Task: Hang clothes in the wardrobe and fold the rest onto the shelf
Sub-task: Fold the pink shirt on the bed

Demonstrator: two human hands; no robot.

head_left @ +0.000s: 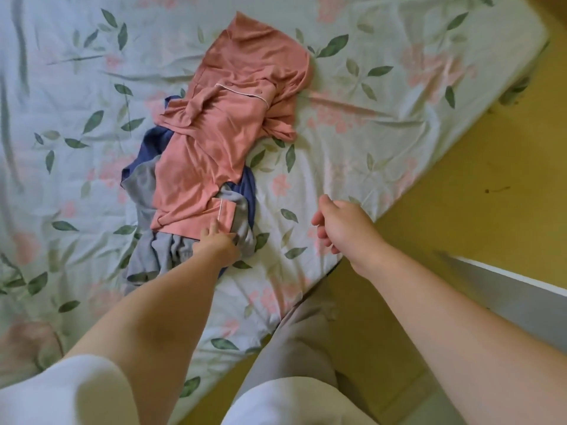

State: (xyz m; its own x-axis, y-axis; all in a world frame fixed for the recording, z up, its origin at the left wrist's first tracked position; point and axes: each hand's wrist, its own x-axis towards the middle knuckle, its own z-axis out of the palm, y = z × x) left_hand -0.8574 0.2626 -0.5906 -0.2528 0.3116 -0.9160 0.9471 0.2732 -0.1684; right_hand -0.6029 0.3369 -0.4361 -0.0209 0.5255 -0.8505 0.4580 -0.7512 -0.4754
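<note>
Currently: left hand (216, 244) on hem of pink shirt (214, 127), finger grip cannot be told; right hand (340, 225) loosely curled, empty, over bedsheet (368, 142).

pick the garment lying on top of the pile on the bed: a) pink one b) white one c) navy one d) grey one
a, the pink garment lies over the navy garment and the grey garment, whose edges poke out from under it.

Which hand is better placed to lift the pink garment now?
Left: the left hand touches the near hem of the pink garment, while the right hand hangs empty, apart from it.
</note>
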